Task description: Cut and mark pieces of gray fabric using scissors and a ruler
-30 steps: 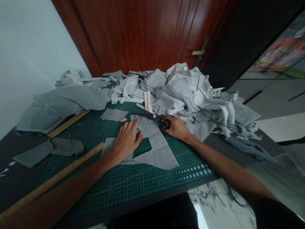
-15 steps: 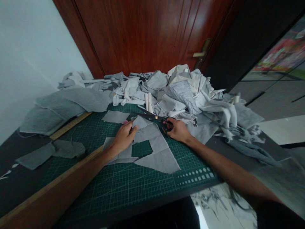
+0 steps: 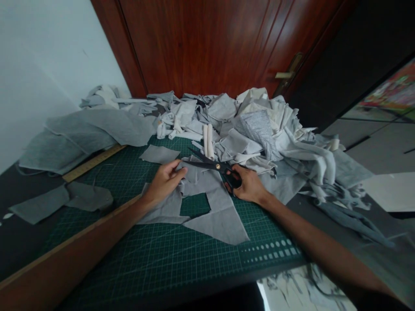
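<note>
Toward the left edge of the bench (image 3: 29,239) I see a dark gray scrap (image 3: 39,203), with a ruler (image 3: 94,163) behind it, partly under larger fabric (image 3: 65,140). On the cutting mat (image 3: 155,255), I have the left hand (image 3: 165,181) with thumb and forefinger pinched on the gray cloth (image 3: 223,216), which lies mid-bench, reaching toward the near edge. The scissors (image 3: 218,166) point left, blades parted at the cloth's far end; I can't tell whether they bite. The right hand (image 3: 248,183) has its fingers wrapped around the handles. A scrap heap (image 3: 259,129) lines the far edge, spreading toward the far right corner.
</note>
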`<state>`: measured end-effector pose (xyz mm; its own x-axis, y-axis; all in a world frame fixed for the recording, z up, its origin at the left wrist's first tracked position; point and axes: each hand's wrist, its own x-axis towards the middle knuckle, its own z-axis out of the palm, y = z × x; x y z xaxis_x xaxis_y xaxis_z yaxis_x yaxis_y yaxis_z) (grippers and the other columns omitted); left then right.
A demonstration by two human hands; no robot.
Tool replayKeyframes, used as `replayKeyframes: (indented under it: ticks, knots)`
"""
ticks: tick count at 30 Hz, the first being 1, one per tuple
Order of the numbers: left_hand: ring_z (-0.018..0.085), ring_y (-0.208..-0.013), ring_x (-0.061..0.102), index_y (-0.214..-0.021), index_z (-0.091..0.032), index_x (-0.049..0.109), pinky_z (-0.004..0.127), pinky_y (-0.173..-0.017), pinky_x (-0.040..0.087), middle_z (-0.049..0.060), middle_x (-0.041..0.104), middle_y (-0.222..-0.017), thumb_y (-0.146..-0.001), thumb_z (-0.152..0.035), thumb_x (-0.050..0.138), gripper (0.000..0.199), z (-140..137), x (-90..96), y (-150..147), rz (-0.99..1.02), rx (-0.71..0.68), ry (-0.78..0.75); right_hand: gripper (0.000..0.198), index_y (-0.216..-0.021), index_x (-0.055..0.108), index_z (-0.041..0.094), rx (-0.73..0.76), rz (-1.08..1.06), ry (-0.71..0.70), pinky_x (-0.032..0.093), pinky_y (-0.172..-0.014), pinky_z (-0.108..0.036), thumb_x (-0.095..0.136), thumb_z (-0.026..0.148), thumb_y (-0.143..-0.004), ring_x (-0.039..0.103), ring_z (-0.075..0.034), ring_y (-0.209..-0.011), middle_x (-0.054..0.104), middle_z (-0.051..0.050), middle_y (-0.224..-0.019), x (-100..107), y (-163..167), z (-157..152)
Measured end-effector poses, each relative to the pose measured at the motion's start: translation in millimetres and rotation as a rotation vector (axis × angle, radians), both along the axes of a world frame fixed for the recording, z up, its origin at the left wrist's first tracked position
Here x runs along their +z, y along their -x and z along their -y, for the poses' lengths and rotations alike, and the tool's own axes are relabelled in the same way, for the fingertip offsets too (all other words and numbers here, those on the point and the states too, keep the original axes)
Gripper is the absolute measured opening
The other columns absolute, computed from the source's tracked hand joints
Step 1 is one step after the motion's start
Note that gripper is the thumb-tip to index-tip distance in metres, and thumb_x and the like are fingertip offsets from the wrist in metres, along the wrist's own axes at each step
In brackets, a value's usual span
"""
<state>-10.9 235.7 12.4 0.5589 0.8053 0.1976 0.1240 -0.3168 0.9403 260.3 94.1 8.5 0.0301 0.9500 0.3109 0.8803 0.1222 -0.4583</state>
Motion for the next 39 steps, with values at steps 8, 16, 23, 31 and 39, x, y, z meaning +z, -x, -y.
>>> replayKeyframes:
  ticks: [8, 16, 23, 31, 39]
  knots:
    - [0.010, -0.058, 0.056, -0.096, -0.019, 0.062, 0.021, -0.053, 0.051, -0.003, 0.059, -0.076, -0.080, -0.038, 0.077, 0.029, 3.0, 4.1, -1.0, 0.091, -0.013, 0.124, 0.032, -0.102, 0.061, 0.020, 0.021, 0.050, 0.028, 0.042, -0.063, -0.029, 0.073, 0.024, -0.072, 0.064, -0.020, -0.067, 0.069, -0.002, -0.082, -2.6, -2.5, 0.1]
    - [0.011, -0.059, 0.059, -0.096, -0.021, 0.061, 0.022, -0.052, 0.054, -0.004, 0.057, -0.075, -0.081, -0.036, 0.075, 0.025, 3.2, 1.8, -2.0, 0.082, -0.051, 0.108, 0.030, -0.103, 0.065, 0.020, 0.018, 0.059, 0.060, 0.039, -0.060, -0.028, 0.072, 0.023, -0.073, 0.062, -0.019, -0.063, 0.066, 0.000, -0.074, -4.5, -4.7, 0.4]
    - [0.012, -0.060, 0.060, -0.097, -0.021, 0.060, 0.022, -0.051, 0.052, -0.003, 0.060, -0.077, -0.084, -0.034, 0.071, 0.021, 4.2, 0.8, -1.7, 0.030, -0.064, 0.085, 0.021, -0.097, 0.069, 0.021, 0.028, 0.052, 0.031, 0.037, -0.057, -0.026, 0.072, 0.021, -0.077, 0.061, -0.017, -0.058, 0.065, 0.001, -0.069, -6.7, -6.8, 0.9]
    - [0.012, -0.058, 0.056, -0.102, -0.020, 0.065, 0.022, -0.048, 0.043, -0.003, 0.059, -0.070, -0.088, -0.034, 0.068, 0.020, 4.1, -1.8, -1.8, -0.028, -0.084, -0.004, 0.011, -0.089, 0.068, 0.021, 0.012, 0.059, -0.002, 0.036, -0.054, -0.025, 0.072, 0.022, -0.080, 0.060, -0.015, -0.055, 0.066, 0.002, -0.066, -8.1, -6.2, 0.6]
    - [0.020, -0.075, 0.067, -0.097, -0.020, 0.076, 0.032, -0.068, 0.056, 0.005, 0.077, -0.089, -0.089, -0.040, 0.067, 0.023, 3.1, -4.1, -1.1, -0.085, -0.092, -0.126, 0.014, -0.091, 0.068, 0.022, 0.010, 0.056, 0.028, 0.035, -0.054, -0.025, 0.071, 0.021, -0.077, 0.059, -0.016, -0.054, 0.066, 0.002, -0.066, -3.2, -5.6, 1.1]
